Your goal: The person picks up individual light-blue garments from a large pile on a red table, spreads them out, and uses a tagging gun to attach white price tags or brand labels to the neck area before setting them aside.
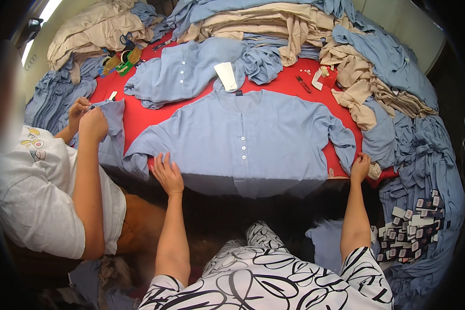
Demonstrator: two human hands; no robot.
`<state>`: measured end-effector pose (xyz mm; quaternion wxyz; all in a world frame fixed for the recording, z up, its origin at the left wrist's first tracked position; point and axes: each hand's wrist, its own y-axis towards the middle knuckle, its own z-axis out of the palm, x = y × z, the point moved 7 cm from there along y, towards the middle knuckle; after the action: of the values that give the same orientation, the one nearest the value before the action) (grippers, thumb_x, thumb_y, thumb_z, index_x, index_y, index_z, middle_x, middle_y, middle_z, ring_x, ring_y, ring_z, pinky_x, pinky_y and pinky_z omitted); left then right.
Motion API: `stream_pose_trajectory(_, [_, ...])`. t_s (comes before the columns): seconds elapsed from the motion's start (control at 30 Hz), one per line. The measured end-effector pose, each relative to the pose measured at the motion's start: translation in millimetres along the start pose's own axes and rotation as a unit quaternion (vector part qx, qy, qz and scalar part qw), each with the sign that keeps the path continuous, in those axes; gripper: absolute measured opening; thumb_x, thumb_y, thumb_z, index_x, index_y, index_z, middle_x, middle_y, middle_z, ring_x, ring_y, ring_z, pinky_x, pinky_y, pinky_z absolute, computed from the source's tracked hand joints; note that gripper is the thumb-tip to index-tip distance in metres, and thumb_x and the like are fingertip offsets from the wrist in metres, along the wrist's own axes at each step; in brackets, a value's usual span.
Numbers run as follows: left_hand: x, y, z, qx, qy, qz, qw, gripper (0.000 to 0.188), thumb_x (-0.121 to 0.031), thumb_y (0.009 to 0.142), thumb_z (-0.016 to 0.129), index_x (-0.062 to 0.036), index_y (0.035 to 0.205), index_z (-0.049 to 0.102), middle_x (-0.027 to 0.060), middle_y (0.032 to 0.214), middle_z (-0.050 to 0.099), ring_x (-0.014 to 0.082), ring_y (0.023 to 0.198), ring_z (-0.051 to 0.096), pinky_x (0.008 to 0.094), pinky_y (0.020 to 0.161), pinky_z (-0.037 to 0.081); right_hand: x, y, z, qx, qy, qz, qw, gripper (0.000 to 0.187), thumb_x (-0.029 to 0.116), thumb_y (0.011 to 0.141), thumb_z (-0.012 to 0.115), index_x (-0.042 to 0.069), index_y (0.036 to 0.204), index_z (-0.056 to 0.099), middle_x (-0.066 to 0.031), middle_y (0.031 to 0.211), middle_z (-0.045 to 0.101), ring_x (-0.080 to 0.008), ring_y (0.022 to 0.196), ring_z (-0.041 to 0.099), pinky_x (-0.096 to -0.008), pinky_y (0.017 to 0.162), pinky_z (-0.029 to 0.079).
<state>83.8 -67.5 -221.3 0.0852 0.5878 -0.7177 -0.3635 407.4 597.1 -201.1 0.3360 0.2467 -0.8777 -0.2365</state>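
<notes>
A light blue shirt (274, 134) with a round neck and a short row of white buttons lies face up before me, its hem hanging over the table's front edge. My left hand (167, 174) rests with spread fingers beside the shirt's left-lying sleeve and body. At the other side, my right hand (360, 168) has its fingers closed on the shirt's cuff (348, 155). Behind the neckline lies another blue shirt (191, 67), with a white card (226, 76) on top.
On my left a co-worker's hands (92, 120) hold a blue garment (108, 137). Beige and blue garments (258, 26) are heaped along the back and right. Red-handled thread snips (303, 84), tape rolls (125, 62) and many black-and-white tags (411, 230) lie around the red table (139, 116).
</notes>
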Motion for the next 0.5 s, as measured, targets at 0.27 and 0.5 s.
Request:
stream_pose_trajectory(0.27, [2.4, -1.2, 0.2, 0.000, 0.003, 0.003, 1.000, 0.042, -0.023, 0.095, 0.051, -0.0125, 0.136, 0.054, 0.0116, 0.145, 0.045, 0.0317, 0.140, 0.035, 0.0535, 0.117, 0.020, -0.3, 0.9, 1.3, -0.001, -0.001, -0.008, 1.000, 0.015, 0.006, 0.087, 0.055, 0.004, 0.097, 0.066, -0.0145, 0.105, 0.063, -0.0356, 0.100, 0.061, -0.0438, 0.086, 0.048])
stream_pose_trajectory(0.5, [2.8, -0.2, 1.5, 0.010, 0.000, -0.001, 1.000, 0.043, -0.024, 0.094, 0.052, -0.0124, 0.136, 0.054, 0.0113, 0.145, 0.045, 0.0317, 0.140, 0.034, 0.0538, 0.117, 0.020, -1.4, 1.3, 1.6, -0.004, -0.003, -0.018, 1.000, 0.015, 0.005, 0.086, 0.056, 0.004, 0.097, 0.066, -0.0145, 0.105, 0.063, -0.0358, 0.100, 0.062, -0.0441, 0.086, 0.048])
